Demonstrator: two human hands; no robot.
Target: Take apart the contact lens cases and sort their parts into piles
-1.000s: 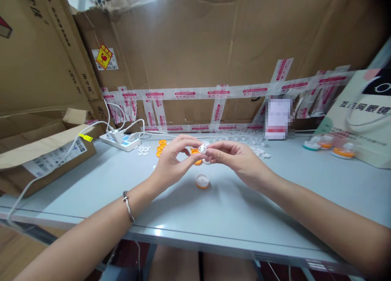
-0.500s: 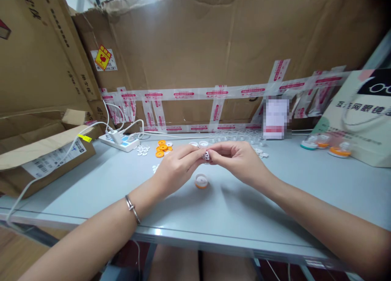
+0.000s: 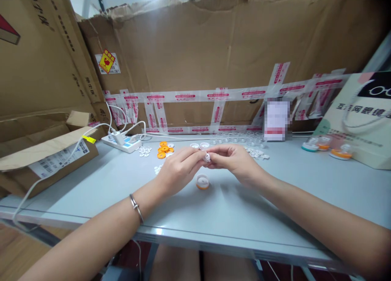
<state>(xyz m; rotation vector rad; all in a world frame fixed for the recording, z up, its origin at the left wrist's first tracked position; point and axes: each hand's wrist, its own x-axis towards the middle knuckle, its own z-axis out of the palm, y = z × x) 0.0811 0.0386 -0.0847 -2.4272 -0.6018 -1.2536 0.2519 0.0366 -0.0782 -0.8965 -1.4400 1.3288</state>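
A small white plastic part (image 3: 207, 157) is pinched between the fingertips of both hands, above the middle of the table. My left hand (image 3: 180, 167) closes on it from the left, and my right hand (image 3: 233, 161) from the right; the fingers cover much of it. Just below the hands, a round piece with an orange base and a white ring (image 3: 202, 181) stands on the table. Behind the fingers lie white rings (image 3: 204, 145). To the left of my left hand is a cluster of orange discs (image 3: 164, 150), with small white pieces (image 3: 158, 169) closer in.
The grey table (image 3: 122, 195) carries a power strip (image 3: 122, 142), an open cardboard box (image 3: 58, 150), small white discs (image 3: 145, 151), clear domes (image 3: 241, 138) and white parts (image 3: 258, 153). At right, several finished-looking domed pieces (image 3: 340, 152) sit by a paper bag (image 3: 360, 122).
Both hands stay together at nearly the same spot. The small white part has turned slightly between the fingertips. The whole view has shifted a little.
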